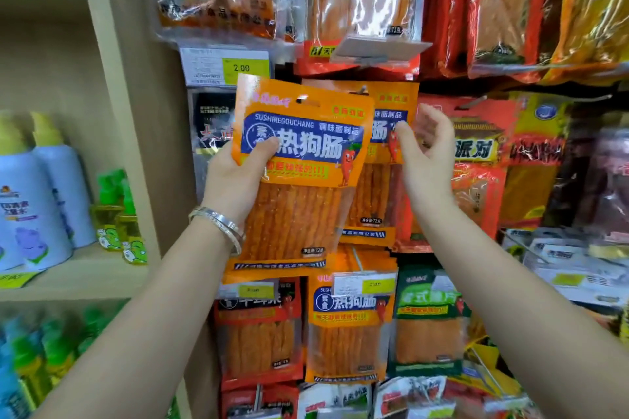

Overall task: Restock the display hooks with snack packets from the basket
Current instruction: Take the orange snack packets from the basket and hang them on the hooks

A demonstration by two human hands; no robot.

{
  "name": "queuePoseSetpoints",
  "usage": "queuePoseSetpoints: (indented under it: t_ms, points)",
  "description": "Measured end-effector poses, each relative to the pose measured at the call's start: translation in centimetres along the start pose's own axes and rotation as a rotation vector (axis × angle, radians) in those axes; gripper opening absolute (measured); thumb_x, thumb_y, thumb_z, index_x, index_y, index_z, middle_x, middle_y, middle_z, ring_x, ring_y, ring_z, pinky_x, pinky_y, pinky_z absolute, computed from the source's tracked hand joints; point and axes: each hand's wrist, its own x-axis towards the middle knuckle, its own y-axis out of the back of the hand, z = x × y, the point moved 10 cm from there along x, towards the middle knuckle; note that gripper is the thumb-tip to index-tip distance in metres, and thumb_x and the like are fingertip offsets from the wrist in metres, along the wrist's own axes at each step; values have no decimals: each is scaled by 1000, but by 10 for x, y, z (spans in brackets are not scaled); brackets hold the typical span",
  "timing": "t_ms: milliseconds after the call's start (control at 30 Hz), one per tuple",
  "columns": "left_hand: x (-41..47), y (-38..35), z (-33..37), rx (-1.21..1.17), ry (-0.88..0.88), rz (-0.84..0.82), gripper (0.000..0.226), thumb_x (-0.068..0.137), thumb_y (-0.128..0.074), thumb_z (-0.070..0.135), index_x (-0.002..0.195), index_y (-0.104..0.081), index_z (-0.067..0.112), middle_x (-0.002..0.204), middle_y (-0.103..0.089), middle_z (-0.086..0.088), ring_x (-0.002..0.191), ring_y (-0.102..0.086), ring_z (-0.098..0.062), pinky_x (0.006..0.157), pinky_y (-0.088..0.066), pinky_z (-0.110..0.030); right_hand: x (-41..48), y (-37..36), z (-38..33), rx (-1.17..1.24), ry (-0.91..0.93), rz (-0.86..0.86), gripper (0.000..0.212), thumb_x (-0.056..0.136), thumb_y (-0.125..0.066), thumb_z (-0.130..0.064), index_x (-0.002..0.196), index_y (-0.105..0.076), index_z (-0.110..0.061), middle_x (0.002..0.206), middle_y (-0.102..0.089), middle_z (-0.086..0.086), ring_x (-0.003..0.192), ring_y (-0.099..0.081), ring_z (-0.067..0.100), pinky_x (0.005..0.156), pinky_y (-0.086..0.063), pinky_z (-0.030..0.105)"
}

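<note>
Hanging is the step in hand, by my reading: one orange packet [299,160] is up at the display, mid-frame, tilted slightly and not yet on any hook. The left hand [235,180] clamps its left edge, thumb flat across the blue label and fingers out of sight behind. It is a flat, glossy film pouch, printed opaque on top and clear below, where ridged orange-red sticks show through. A slot-shaped hang hole [308,100] sits near its top edge.

At 3 o'clock, just behind and overlapped by it, a matching hung packet [369,197] dangles from a thin metal hook [363,90] at 1 o'clock. The right hand [425,150] is apart from the left, its thumb touching that hung packet's right edge; whether the fingers close behind it I cannot tell.

Next, the slot probably has to be lined up with the hook's tip and slid on. The film looks slippery and limp, so a steady hold matters.

Outward, a yellow price tag [227,66] sits at 11 o'clock, and plastic bottles [41,194] stand on a pale wooden shelf at 9 o'clock. No basket is in view.
</note>
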Motion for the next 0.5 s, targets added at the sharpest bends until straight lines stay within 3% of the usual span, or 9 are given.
queuePoseSetpoints:
  t_ms: [67,200,300,333,400,467,500]
  points:
    - [2,-9,8,10,-13,-26,10,62,-73,53,70,-67,49,84,-74,7,81,-72,-20,79,-56,-49,-2,-1,-8,-6,30,-18,15,90,-57,-34,105,-56,-33,107,-52,-16,95,-49,-15,83,-39,8]
    - [5,-26,15,-15,-13,-12,22,55,-74,55,73,-70,42,86,-74,5,83,-71,-21,82,-55,-50,2,-7,-27,-72,83,-47,6,90,-58,-39,91,-62,-35,103,-49,-7,98,-42,-13,95,-35,13]
    - [4,-45,8,-38,39,-53,27,57,-76,49,74,-69,29,95,-73,-9,91,-68,-33,86,-52,-55,6,-10,-32,-73,72,-73,39,92,-57,-35,58,-52,-18,80,-52,-9,89,-44,3,81,-34,14]
    - [3,-50,7,-18,34,-71,28,62,-76,45,80,-67,27,99,-71,-12,94,-67,-34,86,-52,-53,6,-11,-33,-62,74,-80,43,93,-57,-32,53,-45,-20,74,-50,-14,88,-44,6,78,-33,16]
    - [3,-55,12,7,-56,-74,33,74,-76,27,102,-58,24,107,-68,-6,97,-66,-23,83,-55,-37,7,-8,-33,-49,81,-82,40,94,-57,-27,56,-46,-26,81,-52,-11,93,-46,6,82,-35,20]
    - [4,-57,28,74,-205,-76,60,80,-72,13,129,-41,25,123,-55,4,106,-58,-3,86,-48,-18,8,-3,-31,-65,90,-58,30,93,-58,-28,63,-55,-25,98,-51,1,97,-45,0,91,-33,16]
    - [4,-59,37,171,-283,-80,72,82,-70,15,140,-30,28,134,-44,7,118,-47,0,95,-41,-19,9,2,-31,-104,104,-25,30,92,-58,-30,63,-55,-26,101,-47,3,98,-43,2,92,-32,17]
